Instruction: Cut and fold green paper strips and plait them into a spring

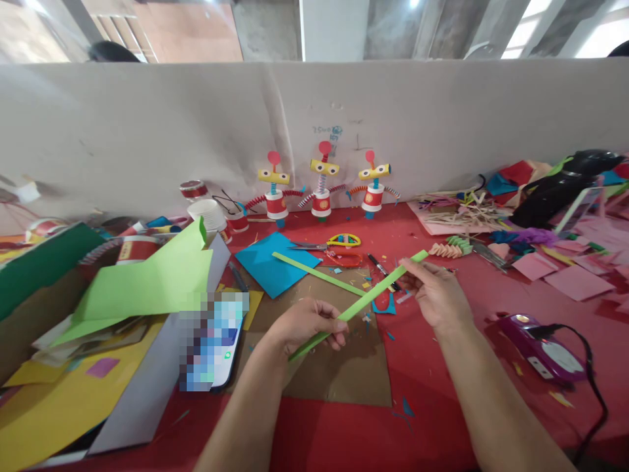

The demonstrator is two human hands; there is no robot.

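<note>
My left hand (309, 324) and right hand (439, 292), fingers (332, 324) pinching a long lime-green paper strip (376, 290) above a flat brown cardboard sheet (339, 383), strip partly covered by my left thumb, dark-edged phone (227, 367) screen pixelated.

White partition (171, 124) — blue handwriting (322, 130), apparently "2500"

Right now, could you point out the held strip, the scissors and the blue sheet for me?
Held strip (376, 290): head view, near the middle of its length.
Scissors (318, 247): head view, on the blades.
Blue sheet (272, 274): head view, near its middle.
</note>
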